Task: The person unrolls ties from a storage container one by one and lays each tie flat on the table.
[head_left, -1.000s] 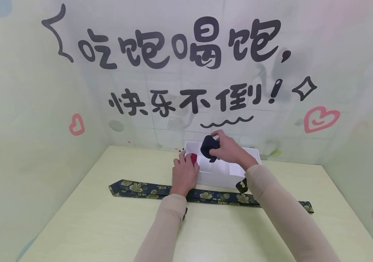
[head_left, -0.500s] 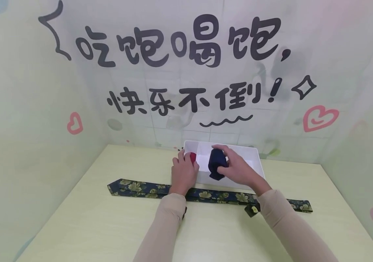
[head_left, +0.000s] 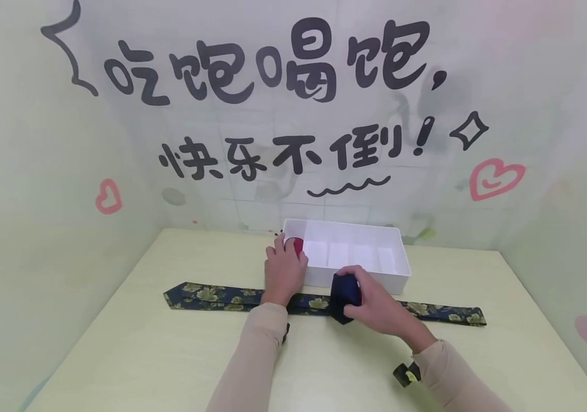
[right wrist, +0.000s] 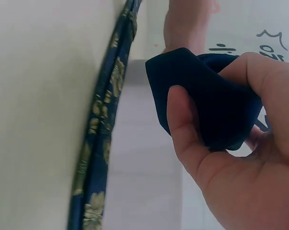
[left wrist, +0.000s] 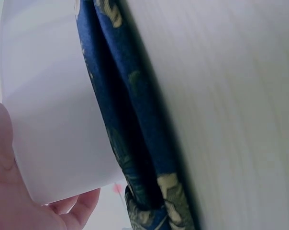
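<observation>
A rolled-up navy necktie [head_left: 344, 294] is held in my right hand [head_left: 378, 306], thumb on one side and fingers on the other. It hangs just in front of the white divided box [head_left: 360, 279], over a flat floral necktie [head_left: 206, 294]. The right wrist view shows the roll's folded dark cloth [right wrist: 183, 72] between thumb and fingers. My left hand [head_left: 284, 274] grips the box's left end, its thumb along the front wall in the left wrist view. Beside those fingers, a red roll [head_left: 298, 246] sits in the leftmost compartment, partly hidden.
The floral tie lies lengthwise across the pale wooden table [head_left: 134, 349], before the box. Behind the box rises a printed backdrop [head_left: 231, 206] with large lettering, and side panels flank the table. Dark wrist-worn items [head_left: 405, 375] show at the cuffs.
My right hand has brought the rolled navy tie out from over the box, toward me and slightly right, to above the floral tie. My left hand stays at the box's left end.
</observation>
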Motion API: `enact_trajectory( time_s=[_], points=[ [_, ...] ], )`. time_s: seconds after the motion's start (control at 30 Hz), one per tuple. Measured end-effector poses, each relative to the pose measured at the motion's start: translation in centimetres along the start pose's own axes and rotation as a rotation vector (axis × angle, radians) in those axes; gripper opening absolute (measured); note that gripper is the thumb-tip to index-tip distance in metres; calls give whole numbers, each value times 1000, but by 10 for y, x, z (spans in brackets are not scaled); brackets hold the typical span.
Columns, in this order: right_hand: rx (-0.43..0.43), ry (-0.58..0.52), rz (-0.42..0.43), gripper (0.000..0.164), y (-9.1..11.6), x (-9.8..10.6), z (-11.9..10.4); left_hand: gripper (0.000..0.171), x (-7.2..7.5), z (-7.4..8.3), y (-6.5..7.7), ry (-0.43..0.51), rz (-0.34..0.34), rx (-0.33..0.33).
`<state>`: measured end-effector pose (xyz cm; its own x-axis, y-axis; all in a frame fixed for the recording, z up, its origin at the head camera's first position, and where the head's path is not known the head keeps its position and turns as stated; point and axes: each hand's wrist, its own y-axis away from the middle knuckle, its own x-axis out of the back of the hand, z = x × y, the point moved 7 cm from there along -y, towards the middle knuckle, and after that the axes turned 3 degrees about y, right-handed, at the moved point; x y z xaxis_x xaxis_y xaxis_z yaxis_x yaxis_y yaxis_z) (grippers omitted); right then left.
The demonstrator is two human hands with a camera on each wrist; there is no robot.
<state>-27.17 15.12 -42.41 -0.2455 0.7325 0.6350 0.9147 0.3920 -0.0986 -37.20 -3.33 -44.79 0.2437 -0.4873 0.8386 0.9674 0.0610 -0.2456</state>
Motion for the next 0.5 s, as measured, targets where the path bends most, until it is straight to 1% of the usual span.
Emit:
enact_trajectory(
  time_s=[0.1, 0.3, 0.37, 0.5],
  points=[
    [-25, -20, -18, 62, 9, -10, 4, 49, 4, 1, 1, 10, 7, -3],
    [-91, -51, -80, 69, 21, -32, 15, 48, 3, 0, 2, 16, 5, -2],
    [-97, -50, -94, 69, 22, -38, 18, 47, 3, 0, 1, 17, 8, -2],
    [-91, -15, -105, 69, 24, -45, 21, 47, 2, -1, 0, 17, 3, 0]
  ],
)
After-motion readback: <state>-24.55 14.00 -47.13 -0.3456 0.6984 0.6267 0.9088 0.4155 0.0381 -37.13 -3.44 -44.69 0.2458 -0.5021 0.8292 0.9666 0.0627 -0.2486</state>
